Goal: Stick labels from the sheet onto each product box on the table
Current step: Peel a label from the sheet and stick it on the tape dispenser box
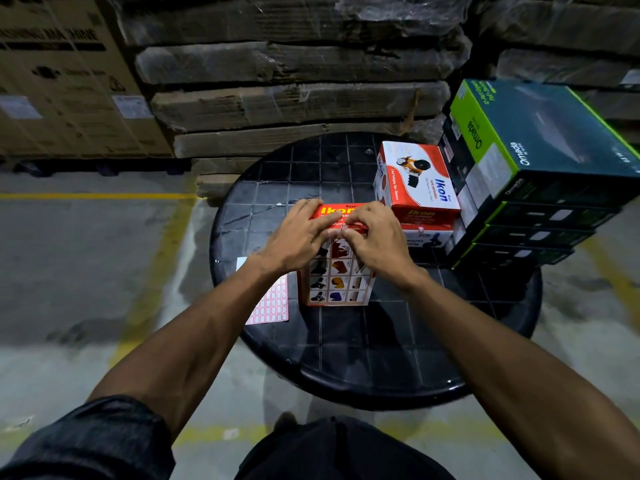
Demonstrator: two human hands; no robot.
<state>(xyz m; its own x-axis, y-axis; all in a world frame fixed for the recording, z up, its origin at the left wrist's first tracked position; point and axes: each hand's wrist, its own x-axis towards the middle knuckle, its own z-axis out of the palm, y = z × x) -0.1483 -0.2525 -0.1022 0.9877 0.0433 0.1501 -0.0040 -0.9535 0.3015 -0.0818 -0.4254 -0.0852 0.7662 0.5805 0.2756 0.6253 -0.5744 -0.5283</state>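
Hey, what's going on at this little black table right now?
A person is labelling product boxes. Both the left hand and right hand are on the upright red Ikon box at the table's middle, fingertips meeting near its top edge, apparently pressing a label down. The label sheet lies beside it on the left. More Ikon boxes and stacked Omada boxes wait on the right.

Behind the table (346,375), a stack of flattened cartons (294,81) under plastic wrap, worn at the edges. Left of that stack, a big brown carton (62,81) with white stickers, standing on the concrete floor (86,271). Across the floor, left of the table, a yellow line (86,196) and a second, scuffed one (156,271) running down from it; right of the stack, more wrapped cartons (561,36).
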